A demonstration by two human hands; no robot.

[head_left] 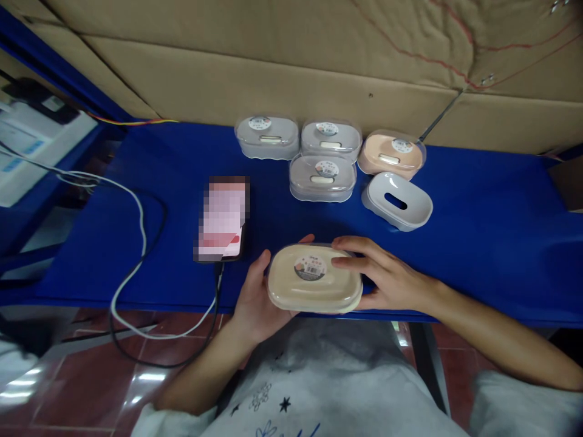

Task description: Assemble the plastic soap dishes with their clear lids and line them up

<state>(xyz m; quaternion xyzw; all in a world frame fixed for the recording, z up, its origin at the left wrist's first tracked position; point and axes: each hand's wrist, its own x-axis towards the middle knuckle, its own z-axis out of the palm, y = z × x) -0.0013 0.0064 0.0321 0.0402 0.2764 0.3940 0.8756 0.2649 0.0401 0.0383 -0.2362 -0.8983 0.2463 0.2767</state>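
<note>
A cream soap box (291, 290) with a clear lid and a round label is held over the table's front edge. My left hand (255, 297) cups it from the left and below, its thumb at the side. On its right end, my right hand (387, 273) grips with fingers on the lid and the thumb lower down. Beyond it sits an uncovered grey soap box (416, 206) with a slot in its bottom. Lidded grey soap boxes (300, 188), (248, 142), (355, 142) and a lidded peach soap box (371, 159) stand behind.
A phone (221, 218) with a blurred screen lies on the blue table (492, 230), left of the soap boxes. Black and white cables (143, 227) loop from it past the front edge. A brown cardboard wall (191, 76) rises at the back; a power strip (31, 145) is far left.
</note>
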